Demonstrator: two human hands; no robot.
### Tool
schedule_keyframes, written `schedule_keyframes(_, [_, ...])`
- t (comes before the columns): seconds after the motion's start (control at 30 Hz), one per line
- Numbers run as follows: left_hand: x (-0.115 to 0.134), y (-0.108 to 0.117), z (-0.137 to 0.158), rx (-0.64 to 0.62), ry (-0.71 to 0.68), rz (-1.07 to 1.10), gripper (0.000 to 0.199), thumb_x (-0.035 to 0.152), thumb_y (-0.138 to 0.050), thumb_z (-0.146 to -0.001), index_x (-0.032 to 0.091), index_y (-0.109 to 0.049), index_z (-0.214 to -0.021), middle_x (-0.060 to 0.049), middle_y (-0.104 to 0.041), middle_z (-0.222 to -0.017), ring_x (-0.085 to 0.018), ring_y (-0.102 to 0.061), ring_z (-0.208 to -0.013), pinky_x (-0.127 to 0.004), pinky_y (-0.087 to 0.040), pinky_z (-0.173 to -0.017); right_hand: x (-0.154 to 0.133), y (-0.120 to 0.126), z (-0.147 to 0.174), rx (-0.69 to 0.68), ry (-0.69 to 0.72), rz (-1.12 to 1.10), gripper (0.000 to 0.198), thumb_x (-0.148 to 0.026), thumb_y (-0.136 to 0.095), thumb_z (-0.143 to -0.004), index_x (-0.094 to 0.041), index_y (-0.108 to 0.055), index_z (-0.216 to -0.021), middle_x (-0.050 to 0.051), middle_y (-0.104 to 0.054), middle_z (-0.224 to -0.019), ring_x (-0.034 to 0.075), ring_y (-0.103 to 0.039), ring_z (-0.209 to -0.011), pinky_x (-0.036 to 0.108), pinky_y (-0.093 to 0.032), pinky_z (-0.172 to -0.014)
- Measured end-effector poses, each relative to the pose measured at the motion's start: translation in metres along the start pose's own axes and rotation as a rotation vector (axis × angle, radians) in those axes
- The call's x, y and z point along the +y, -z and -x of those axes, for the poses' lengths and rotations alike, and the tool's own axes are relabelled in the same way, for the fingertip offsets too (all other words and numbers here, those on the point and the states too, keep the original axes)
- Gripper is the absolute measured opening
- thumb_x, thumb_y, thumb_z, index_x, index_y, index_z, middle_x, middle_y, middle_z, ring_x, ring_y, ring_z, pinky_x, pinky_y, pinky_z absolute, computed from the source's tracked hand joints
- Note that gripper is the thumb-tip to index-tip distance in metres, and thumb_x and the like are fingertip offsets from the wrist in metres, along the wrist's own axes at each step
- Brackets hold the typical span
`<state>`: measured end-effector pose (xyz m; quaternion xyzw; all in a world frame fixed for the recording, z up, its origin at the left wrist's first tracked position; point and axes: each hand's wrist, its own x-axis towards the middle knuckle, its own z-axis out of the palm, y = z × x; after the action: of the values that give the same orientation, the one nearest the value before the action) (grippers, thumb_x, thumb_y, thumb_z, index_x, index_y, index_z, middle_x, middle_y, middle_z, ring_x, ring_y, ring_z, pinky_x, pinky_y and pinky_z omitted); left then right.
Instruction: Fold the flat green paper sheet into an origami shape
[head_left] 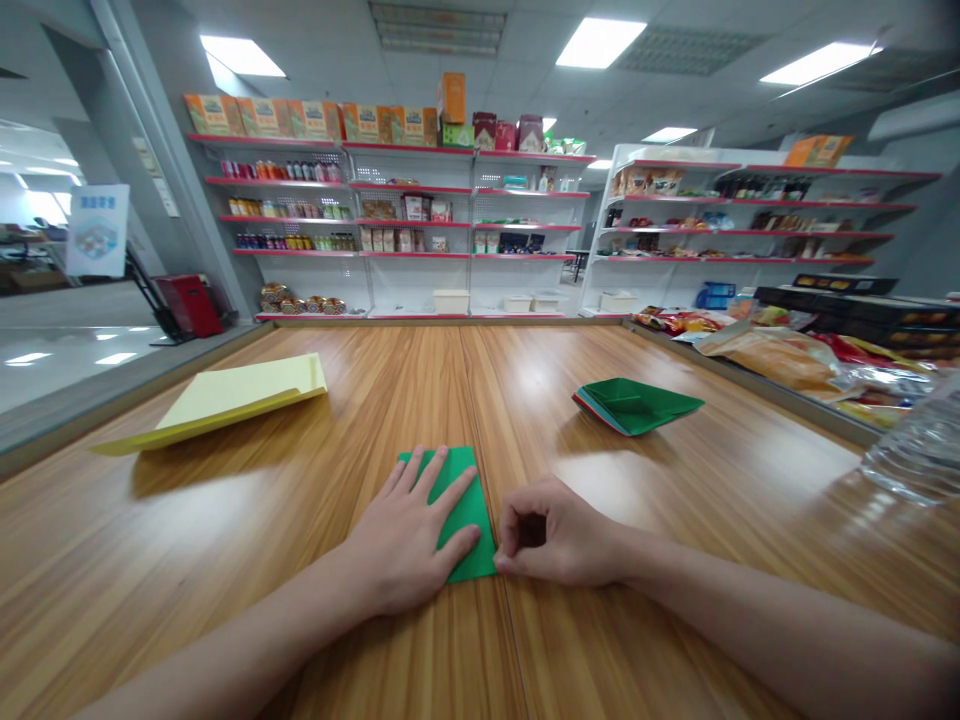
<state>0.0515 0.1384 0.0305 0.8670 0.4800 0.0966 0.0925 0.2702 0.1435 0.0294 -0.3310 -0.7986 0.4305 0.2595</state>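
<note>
A folded green sheet of paper (469,530) lies flat on the wooden table (405,390) in front of me. My left hand (412,530) rests spread on top of it, covering its left part. At the sheet's lower right corner, my right hand (551,535) has thumb and index finger pinched together on the paper's edge. The fingers make a ring, and the other fingers are curled in. Beyond my right hand lies a stack of coloured papers (637,405), green on top, with its edges raised.
A pale yellow sheet or pad (244,390) with a bent edge lies at the table's left. A clear plastic bottle (919,450) stands at the right edge. Snack packets (795,365) and dark boxes (840,315) sit beyond the right rim. Stocked shelves (416,190) stand behind the table.
</note>
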Motion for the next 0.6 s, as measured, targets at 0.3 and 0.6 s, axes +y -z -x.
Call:
schedule_keyframes(0.3, [0.003,-0.0025,0.0012,0.003,0.001,-0.018,0.065,0.061,-0.029,-0.091,0.026,-0.026,-0.146,-0.015,-0.016,-0.153,-0.039,-0.005,-0.139,-0.061,-0.011,-0.108,-0.0037,-0.0004,-0.0015,-0.008,-0.025,0.006,0.017,-0.025,-0.071,-0.067,-0.015,-0.058,-0.064,-0.003,-0.053,-0.055,0.008,-0.047,-0.049,0.019,-0.035,-0.045])
schedule_keyframes(0.6, [0.0112,0.0026,0.0066,-0.057,-0.001,-0.07,0.069,0.064,-0.022,-0.09,0.025,-0.024,-0.147,-0.02,-0.012,-0.152,-0.041,-0.002,-0.138,-0.062,-0.012,-0.107,-0.0042,0.0016,-0.004,0.012,-0.042,0.059,0.012,-0.018,-0.068,-0.068,-0.014,-0.057,-0.066,-0.004,-0.052,-0.054,0.007,-0.045,-0.048,0.018,-0.034,-0.045])
